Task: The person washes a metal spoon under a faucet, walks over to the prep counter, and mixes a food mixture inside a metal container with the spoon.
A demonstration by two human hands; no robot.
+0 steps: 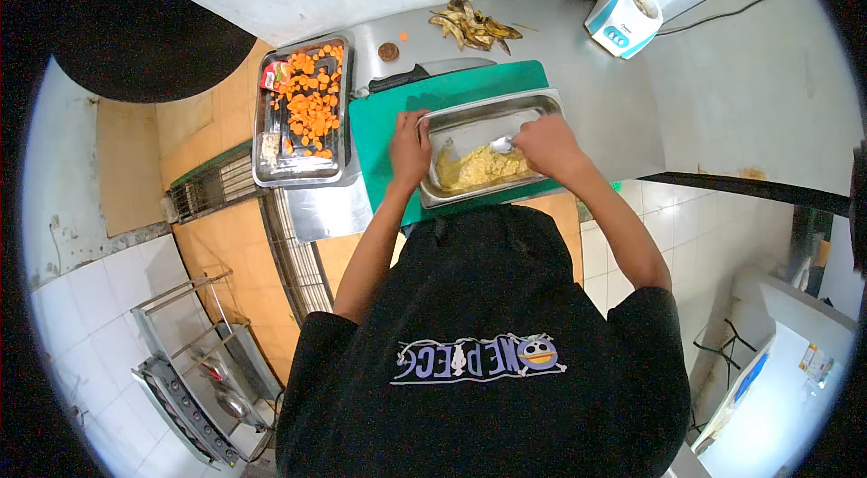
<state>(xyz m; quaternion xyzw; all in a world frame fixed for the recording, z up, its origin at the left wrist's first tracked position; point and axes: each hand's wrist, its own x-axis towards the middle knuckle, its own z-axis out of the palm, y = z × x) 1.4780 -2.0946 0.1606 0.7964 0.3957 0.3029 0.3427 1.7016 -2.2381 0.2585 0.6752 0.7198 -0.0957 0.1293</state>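
A rectangular metal pan (488, 108) sits on a green cutting board (379, 117) in front of me. Yellow mash (479, 169) lies along the pan's near side. My left hand (411, 150) grips the pan's left rim. My right hand (547, 146) is closed round a spoon (502, 144), its pale end at the mash; the fist hides the rest of it. A knife with a black handle (397, 79) lies along the board's far edge.
Left of the board is a metal tray (260, 173) with orange carrot pieces (312, 103) and a red packet (275, 75). Dark banana peels (474, 25) and a small brown round thing (388, 52) lie behind. A white and teal blender base (623, 22) with a cord stands back right.
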